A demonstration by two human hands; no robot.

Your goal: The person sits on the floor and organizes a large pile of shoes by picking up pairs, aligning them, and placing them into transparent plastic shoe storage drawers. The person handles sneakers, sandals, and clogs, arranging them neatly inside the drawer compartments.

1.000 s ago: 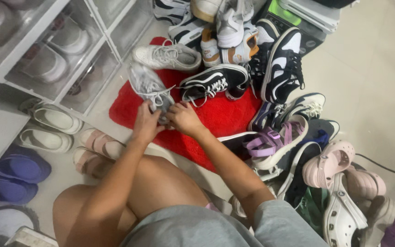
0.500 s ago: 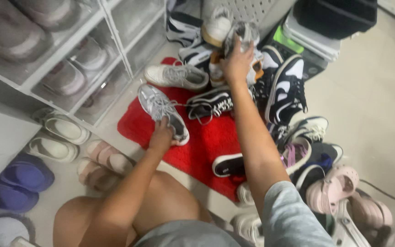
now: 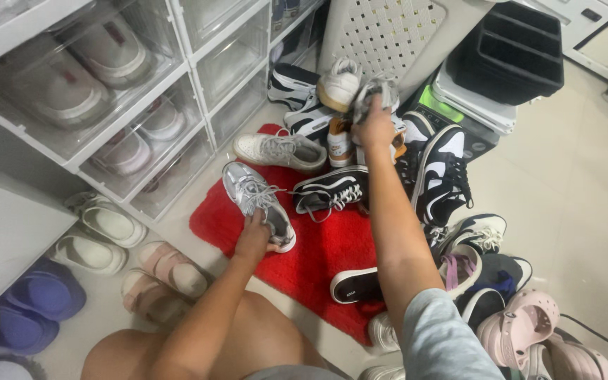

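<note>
The left hand [image 3: 253, 238] gripped a silver sneaker [image 3: 257, 204] flat on the red mat [image 3: 318, 253], steadying it; the right hand [image 3: 374, 127] clasped its grey mate [image 3: 374, 95] atop the pile.

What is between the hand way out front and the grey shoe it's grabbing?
Nothing visible. The right hand already grips the grey shoe lifted over the shoe pile. The left hand rests on a silver sneaker lying on the red mat.
</note>
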